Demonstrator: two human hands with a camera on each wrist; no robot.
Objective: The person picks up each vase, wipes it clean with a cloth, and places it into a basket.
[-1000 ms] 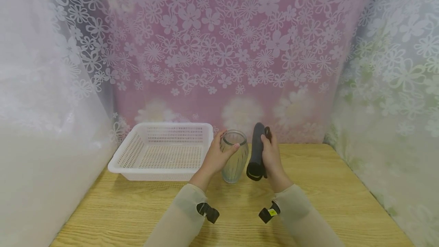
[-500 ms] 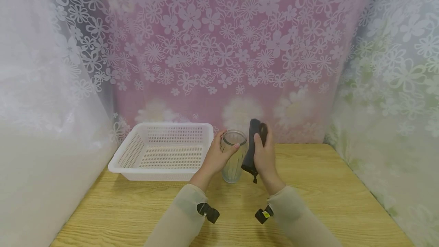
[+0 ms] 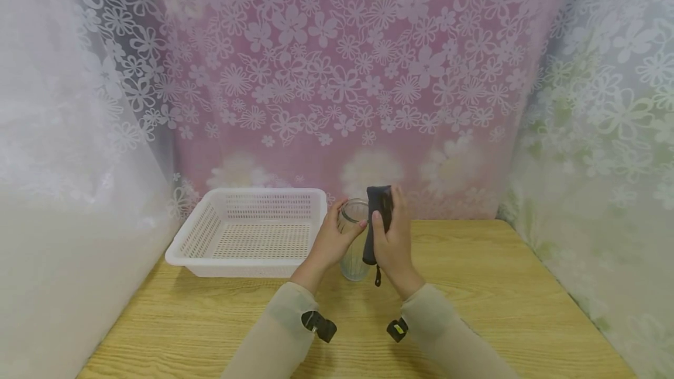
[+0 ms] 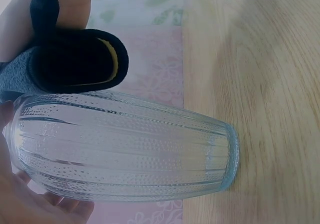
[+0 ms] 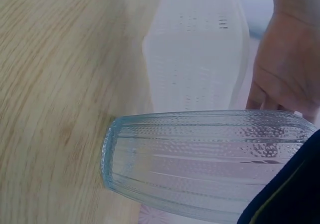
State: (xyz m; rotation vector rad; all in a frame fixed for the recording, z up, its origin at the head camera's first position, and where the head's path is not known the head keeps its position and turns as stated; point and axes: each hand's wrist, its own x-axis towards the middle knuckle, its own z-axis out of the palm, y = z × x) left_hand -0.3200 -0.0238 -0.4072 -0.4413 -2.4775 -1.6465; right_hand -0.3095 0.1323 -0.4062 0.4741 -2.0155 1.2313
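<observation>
A clear ribbed glass vase (image 3: 354, 250) stands upright on the wooden table in the head view. My left hand (image 3: 332, 238) grips it round its upper part, just below the rim, with thumb and fingers on either side. In my right hand (image 3: 395, 244) is a dark grey-black cloth pouch (image 3: 371, 233), long and tube-shaped, with a small cord hanging from its lower end. It is held nearly upright against or very close to the vase's right side. The left wrist view shows the open end of the pouch (image 4: 75, 64), with a yellow inner edge.
A white perforated plastic basket (image 3: 247, 271) sits on the table (image 3: 474, 285), left of the vase. Behind the table hangs a pink floral curtain (image 3: 316, 104), with pale sheets at both sides. Each wrist wears a black strap-mounted camera.
My right hand has moved left, bringing the pouch from a gap beside the vase to its right side and turning it. The left hand and vase have stayed in place.
</observation>
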